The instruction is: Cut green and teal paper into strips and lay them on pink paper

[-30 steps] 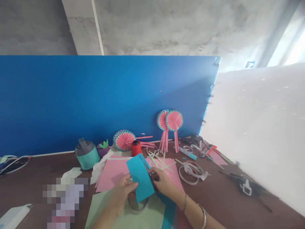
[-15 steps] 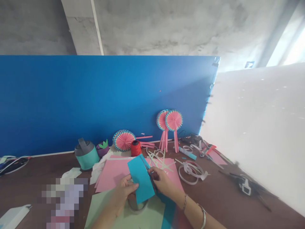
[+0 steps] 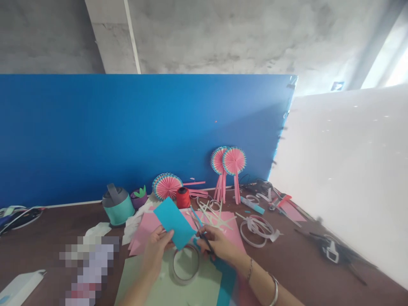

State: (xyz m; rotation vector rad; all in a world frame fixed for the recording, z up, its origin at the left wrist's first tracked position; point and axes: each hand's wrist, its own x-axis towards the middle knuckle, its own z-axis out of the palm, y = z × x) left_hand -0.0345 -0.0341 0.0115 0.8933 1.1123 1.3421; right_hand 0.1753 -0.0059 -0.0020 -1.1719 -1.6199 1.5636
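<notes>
My left hand (image 3: pixel 158 241) pinches a blue rectangle of paper (image 3: pixel 174 222) by its lower left edge. My right hand (image 3: pixel 213 242) grips a pair of scissors (image 3: pixel 195 221), with the blades pointing up and away, just right of the paper. A narrow blue strip (image 3: pixel 197 216) lies close beside the blades; whether it touches them I cannot tell. Below the hands, a roll of tape (image 3: pixel 185 265) rests on pale green paper (image 3: pixel 149 287). Pink sheets (image 3: pixel 145 229) lie behind the hands, with thin pale strips (image 3: pixel 218 216) scattered on them.
Folded pink paper rosettes (image 3: pixel 234 160) lean against the blue partition (image 3: pixel 127 127). A red thread spool (image 3: pixel 182 198), a teal container (image 3: pixel 118 208) and a purple pot (image 3: pixel 139 199) stand at the back. Coiled strips (image 3: pixel 256 229), a glue stick (image 3: pixel 253 205) and a dark tool (image 3: pixel 331 250) lie rightward.
The blue paper has moved left and tilted, away from the scissors. The tape roll shows more fully beneath it. The scissors are now more visible in my right hand.
</notes>
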